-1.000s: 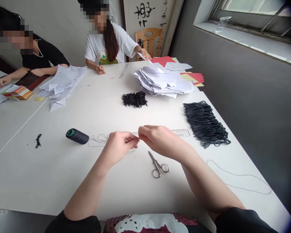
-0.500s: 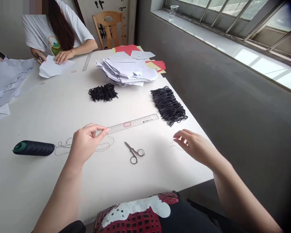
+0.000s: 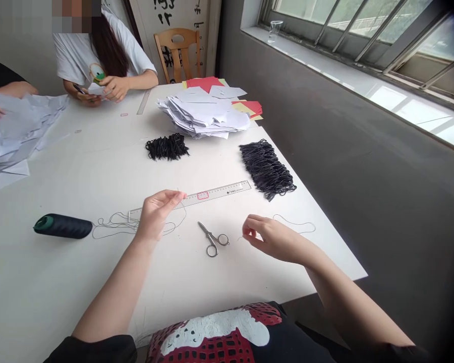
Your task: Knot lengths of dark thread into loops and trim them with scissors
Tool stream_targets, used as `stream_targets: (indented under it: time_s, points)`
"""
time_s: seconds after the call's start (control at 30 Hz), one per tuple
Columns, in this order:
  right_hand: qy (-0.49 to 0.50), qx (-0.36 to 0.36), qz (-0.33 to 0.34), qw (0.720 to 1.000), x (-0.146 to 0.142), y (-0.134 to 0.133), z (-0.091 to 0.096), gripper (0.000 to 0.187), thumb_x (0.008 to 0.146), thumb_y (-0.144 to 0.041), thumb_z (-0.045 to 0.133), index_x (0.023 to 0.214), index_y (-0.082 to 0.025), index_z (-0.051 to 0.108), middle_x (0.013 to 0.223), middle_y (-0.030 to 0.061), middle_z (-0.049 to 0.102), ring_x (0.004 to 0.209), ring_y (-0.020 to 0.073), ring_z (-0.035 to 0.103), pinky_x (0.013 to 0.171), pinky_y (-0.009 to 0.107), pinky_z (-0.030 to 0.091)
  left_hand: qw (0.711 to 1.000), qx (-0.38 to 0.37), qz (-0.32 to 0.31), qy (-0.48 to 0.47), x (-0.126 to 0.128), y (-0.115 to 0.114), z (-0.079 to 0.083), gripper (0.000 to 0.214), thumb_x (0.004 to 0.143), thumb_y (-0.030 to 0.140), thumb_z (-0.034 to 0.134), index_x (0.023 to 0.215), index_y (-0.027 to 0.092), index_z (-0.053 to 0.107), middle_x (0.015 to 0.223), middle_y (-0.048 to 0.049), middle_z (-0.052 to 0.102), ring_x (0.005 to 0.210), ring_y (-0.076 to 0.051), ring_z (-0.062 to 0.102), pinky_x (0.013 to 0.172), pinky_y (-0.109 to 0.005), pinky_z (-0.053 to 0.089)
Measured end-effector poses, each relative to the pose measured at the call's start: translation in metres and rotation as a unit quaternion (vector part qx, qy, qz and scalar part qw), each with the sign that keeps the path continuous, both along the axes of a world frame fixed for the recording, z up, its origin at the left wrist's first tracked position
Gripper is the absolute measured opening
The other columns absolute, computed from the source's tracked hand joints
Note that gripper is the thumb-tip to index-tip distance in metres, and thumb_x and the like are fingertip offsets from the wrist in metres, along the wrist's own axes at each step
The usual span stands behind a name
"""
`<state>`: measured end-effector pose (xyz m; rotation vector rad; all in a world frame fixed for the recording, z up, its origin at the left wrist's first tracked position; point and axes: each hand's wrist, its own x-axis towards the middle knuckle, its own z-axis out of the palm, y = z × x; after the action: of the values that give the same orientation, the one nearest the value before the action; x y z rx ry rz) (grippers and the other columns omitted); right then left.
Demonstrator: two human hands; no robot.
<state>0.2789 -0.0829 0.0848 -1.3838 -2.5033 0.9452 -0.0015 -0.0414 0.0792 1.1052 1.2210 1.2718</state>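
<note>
Left hand (image 3: 157,214): pinched, thumb and forefinger pressed together on a thin dark thread (image 3: 115,223), other fingers curled in; it sits just left of and above the scissors (image 3: 212,240).

Right hand (image 3: 272,239): half open, fingers loosely curled and tips pointing left; right of the scissors. A short end of thread lies at the fingertips; whether they grip it I cannot tell.

Thread: runs roughly sideways along its long axis, in loose loops left of the left hand, then from that hand's fingertips curves down beside the scissors. A separate loose strand (image 3: 295,224) lies beyond the right hand.

Spool: a dark thread spool (image 3: 62,226) with a green end lies on its side, well left of the scissors, its axis roughly sideways.

Ruler: a ruler (image 3: 212,194) lies slanted just beyond the scissors, passing under the left hand.

Black loops: two bundles of black elastic loops (image 3: 267,169) (image 3: 166,147) lie beyond the ruler.

Paper: a stack of white cut paper (image 3: 202,116) lies on the worktop (image 3: 60,287), far beyond the scissors, with red card (image 3: 204,83) behind it.

Co-worker: a hand (image 3: 114,86) works at paper with another, far left of the stack.
</note>
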Motion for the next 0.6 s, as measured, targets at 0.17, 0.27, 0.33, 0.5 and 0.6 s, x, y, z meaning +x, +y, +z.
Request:
stream_targets:
  time_s: [0.17,0.27,0.33,0.5,0.6]
  points:
    - [0.35,-0.08,-0.003,0.933,-0.051,0.048,0.008,0.017,0.089,-0.032,0.056,0.082,-0.016,0.057,0.08,0.0034,0.06,0.07,0.0123,0.052,0.068,0.026,0.044,0.98,-0.087,-0.047,-0.173,0.03,0.003,-0.022,0.021,0.068,0.036,0.079,0.076,0.018,0.073,0.082,-0.0046,0.073,0.084,-0.016,0.066,0.085,-0.03,0.049]
    - [0.405,-0.086,-0.103,0.904,-0.087,0.073,-0.022,0.023,0.085,-0.037,0.061,0.083,-0.015,0.057,0.075,0.0023,0.059,0.066,0.0122,0.051,0.06,0.025,0.041,0.965,-0.123,-0.014,-0.232,0.035,0.014,-0.041,0.023,0.064,0.036,0.082,0.077,0.018,0.074,0.085,-0.0037,0.073,0.083,-0.015,0.067,0.084,-0.029,0.05]
    - [0.409,-0.078,-0.155,0.896,-0.107,0.082,-0.043,0.026,0.084,-0.04,0.059,0.08,-0.015,0.057,0.068,0.0009,0.056,0.06,0.0118,0.048,0.055,0.025,0.037,0.964,-0.124,0.02,-0.236,0.032,0.021,-0.054,0.025,0.062,0.035,0.083,0.078,0.018,0.074,0.085,-0.0034,0.074,0.081,-0.015,0.067,0.085,-0.029,0.049]
    - [0.417,-0.016,-0.194,0.888,-0.131,0.08,-0.071,0.023,0.088,-0.039,0.053,0.081,-0.017,0.054,0.074,0.0021,0.057,0.063,0.0129,0.05,0.057,0.026,0.04,0.972,-0.087,0.021,-0.219,0.023,0.022,-0.072,0.028,0.066,0.037,0.081,0.083,0.016,0.076,0.091,-0.0078,0.074,0.091,-0.019,0.067,0.091,-0.033,0.049]
    - [0.417,0.018,-0.194,0.888,-0.13,0.072,-0.075,0.02,0.089,-0.037,0.052,0.083,-0.018,0.052,0.078,0.0027,0.056,0.066,0.0136,0.05,0.059,0.027,0.039,0.975,-0.072,-0.01,-0.211,0.022,0.019,-0.075,0.027,0.069,0.038,0.079,0.084,0.015,0.076,0.092,-0.0097,0.074,0.093,-0.022,0.068,0.092,-0.038,0.049]
